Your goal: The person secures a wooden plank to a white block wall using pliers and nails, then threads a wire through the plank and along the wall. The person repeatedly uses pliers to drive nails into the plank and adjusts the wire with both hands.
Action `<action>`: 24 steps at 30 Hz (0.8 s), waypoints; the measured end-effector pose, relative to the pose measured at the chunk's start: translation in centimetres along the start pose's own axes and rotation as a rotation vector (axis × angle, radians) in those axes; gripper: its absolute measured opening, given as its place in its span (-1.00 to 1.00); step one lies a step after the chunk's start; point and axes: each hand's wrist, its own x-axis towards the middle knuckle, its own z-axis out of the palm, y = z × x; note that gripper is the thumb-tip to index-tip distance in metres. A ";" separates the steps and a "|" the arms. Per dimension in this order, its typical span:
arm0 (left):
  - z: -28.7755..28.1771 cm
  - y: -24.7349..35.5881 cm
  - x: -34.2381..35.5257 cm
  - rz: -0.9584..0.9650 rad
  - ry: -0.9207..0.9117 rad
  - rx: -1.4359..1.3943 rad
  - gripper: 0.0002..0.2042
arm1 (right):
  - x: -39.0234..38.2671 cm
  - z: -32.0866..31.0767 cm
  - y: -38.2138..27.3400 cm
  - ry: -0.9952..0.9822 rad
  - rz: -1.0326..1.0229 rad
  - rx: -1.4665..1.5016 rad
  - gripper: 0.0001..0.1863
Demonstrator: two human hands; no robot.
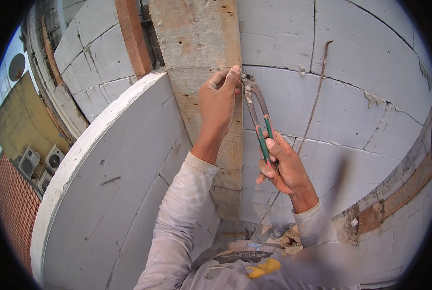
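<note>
My right hand [286, 166] grips the green-sleeved handles of a pair of end-cutting pincers [256, 113]. The pincers point up, their jaws at the right edge of a wooden board [196, 36] that stands upright against the block wall. Just left of the jaws, my left hand [220, 99] is closed, thumb and fingers pinched together near the same edge. A thin wire [187, 67] runs across the board's face to these fingers. The fingers hide its end, and I cannot tell whether the jaws bite on it.
A low wall of pale blocks [114, 159] with a white top edge juts out on the left. To the right, a thin rusty rod [317, 92] slants before the block wall [351, 111]. Air-conditioner units [55, 157] and a brick-patterned surface [15, 198] lie beyond, far left.
</note>
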 end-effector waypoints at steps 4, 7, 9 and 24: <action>-0.2 0.0 0.1 0.008 0.061 -0.110 -0.61 | -1.5 1.3 -1.3 0.061 -0.016 -0.145 -0.62; -0.7 0.0 -0.5 -0.003 0.025 -0.187 -0.59 | -1.6 0.6 -3.1 0.148 -0.059 -0.465 -0.63; -0.9 -0.4 -0.3 -0.006 0.003 -0.244 -0.58 | -1.1 0.1 -5.4 0.141 -0.050 -0.698 -0.63; -1.0 -3.1 -0.9 0.086 -0.064 -0.308 -0.55 | -0.6 3.6 -14.7 -0.063 0.108 -1.268 -0.64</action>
